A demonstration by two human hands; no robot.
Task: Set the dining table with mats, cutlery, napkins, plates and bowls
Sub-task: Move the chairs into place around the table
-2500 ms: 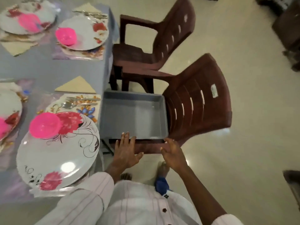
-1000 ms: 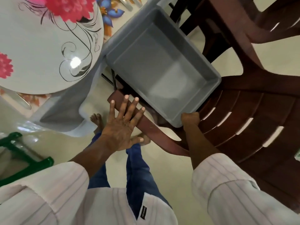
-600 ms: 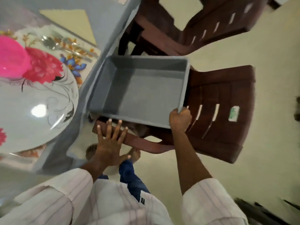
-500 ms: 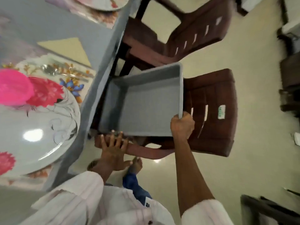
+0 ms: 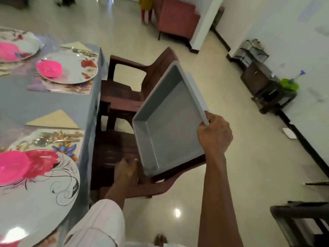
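Observation:
My right hand (image 5: 214, 138) grips the right rim of an empty grey tray (image 5: 170, 122), which hangs tilted above the near brown chair (image 5: 114, 154). Lower down, my left hand (image 5: 124, 171) rests on that chair with its fingertips partly hidden behind the tray. On the grey table (image 5: 26, 102) at the left, a floral plate (image 5: 39, 193) carries a pink bowl (image 5: 12, 166). Beyond the plate, a fork and spoon (image 5: 58, 137) lie on a flowered mat (image 5: 71, 148), with a folded napkin (image 5: 53, 119) past them. Farther back, another plate (image 5: 76, 68) holds a pink bowl (image 5: 49, 68).
A second brown chair (image 5: 124, 93) stands pushed against the table edge behind the tray. A red armchair (image 5: 178, 20) sits at the back. Dark stands (image 5: 258, 79) line the right wall, and dark furniture (image 5: 302, 223) is at the lower right. Pale tiled floor (image 5: 240, 175) lies between.
My right hand took hold of the tray's corner and lifted it off the chair seat, tilting it upward to the right. My left hand stayed on the chair.

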